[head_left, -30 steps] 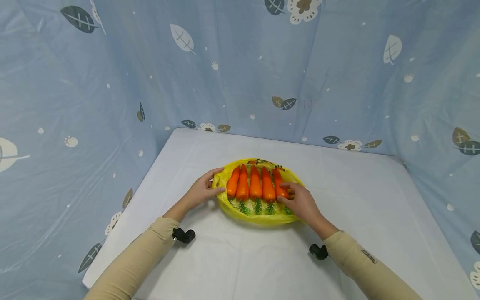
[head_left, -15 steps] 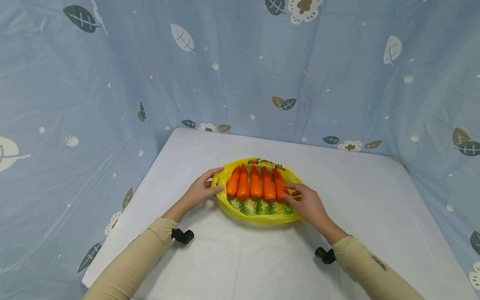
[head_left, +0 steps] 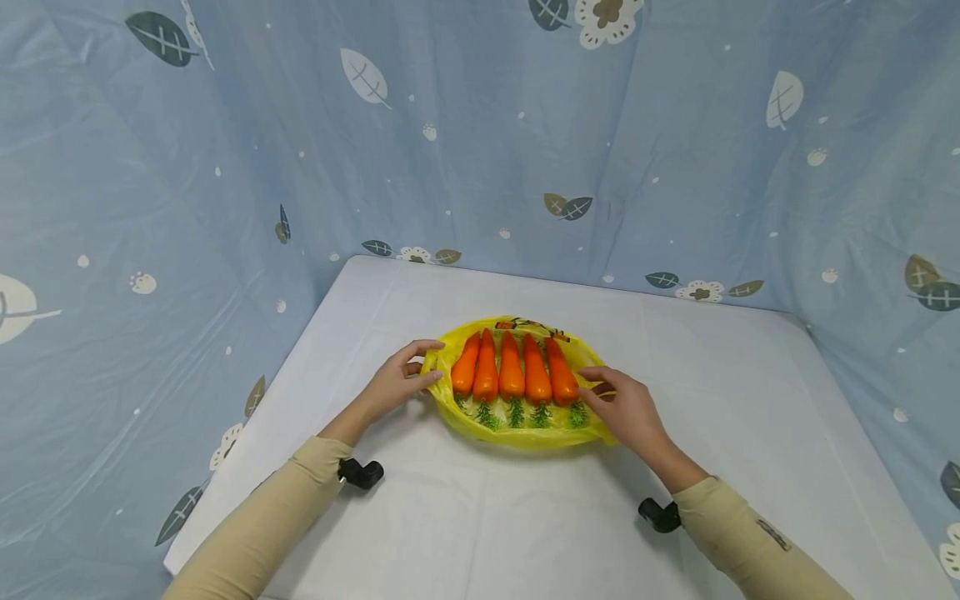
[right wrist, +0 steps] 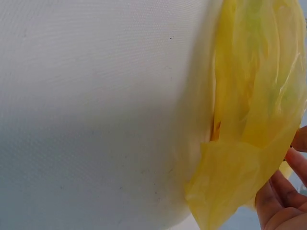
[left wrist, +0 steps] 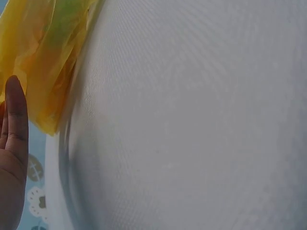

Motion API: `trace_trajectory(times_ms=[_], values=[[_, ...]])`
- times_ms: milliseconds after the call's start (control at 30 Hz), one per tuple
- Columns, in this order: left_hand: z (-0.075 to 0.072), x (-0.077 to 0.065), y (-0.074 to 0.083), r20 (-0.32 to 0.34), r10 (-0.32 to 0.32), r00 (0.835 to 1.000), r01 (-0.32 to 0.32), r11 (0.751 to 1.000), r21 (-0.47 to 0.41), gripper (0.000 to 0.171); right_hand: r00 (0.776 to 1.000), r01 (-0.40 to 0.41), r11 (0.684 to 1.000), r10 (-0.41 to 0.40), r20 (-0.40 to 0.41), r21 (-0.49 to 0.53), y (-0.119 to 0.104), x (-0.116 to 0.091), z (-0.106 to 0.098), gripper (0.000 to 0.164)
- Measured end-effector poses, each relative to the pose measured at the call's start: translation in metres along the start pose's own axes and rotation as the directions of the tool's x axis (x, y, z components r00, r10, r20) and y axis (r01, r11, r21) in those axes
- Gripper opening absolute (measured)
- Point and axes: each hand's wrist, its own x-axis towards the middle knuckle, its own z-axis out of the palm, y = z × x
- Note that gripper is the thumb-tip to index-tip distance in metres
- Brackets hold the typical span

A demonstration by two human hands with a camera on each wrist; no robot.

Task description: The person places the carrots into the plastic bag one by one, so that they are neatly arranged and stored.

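A shallow oval bundle in a yellow plastic bag (head_left: 480,429) lies on the white table, with several orange carrots (head_left: 512,371) side by side in it, green tops toward the person. My left hand (head_left: 393,387) is at the bundle's left end, thumb and fingers spread apart around the edge. In the left wrist view its straight thumb (left wrist: 17,110) overlaps the yellow plastic. At the right end is my right hand (head_left: 630,408), fingertips beside the rightmost carrot and a gap between thumb and forefinger. The right wrist view has these fingers (right wrist: 283,191) loosely bent against the bag's edge.
The white table (head_left: 480,517) stretches around the bundle. Blue curtains (head_left: 480,150) with leaf and flower prints hang behind it and at its sides. A small black camera mount (head_left: 362,473) sits at the left wrist, another mount (head_left: 660,515) at the right.
My right hand has drawn back to the right, off the rightmost carrot to the bundle's right edge. My left hand has shifted slightly left. The carrots have stayed in place.
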Motion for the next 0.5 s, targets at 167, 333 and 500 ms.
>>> trace_trajectory(times_ms=[167,333,500], values=[[-0.003,-0.001,-0.002,-0.008,0.001,1.0,-0.001,1.0,0.018,0.051,1.0,0.007,1.0,-0.007,-0.016,0.009,0.0,-0.002,-0.003,0.034],[-0.006,-0.002,-0.005,0.0,0.004,1.0,-0.004,1.0,0.013,0.051,0.999,0.016,1.0,-0.016,-0.031,0.009,0.003,-0.005,-0.007,0.033],[-0.01,-0.003,-0.005,-0.003,0.016,1.0,-0.015,1.0,0.016,0.049,0.999,-0.002,1.0,0.001,-0.047,-0.006,0.006,-0.006,-0.011,0.032]])
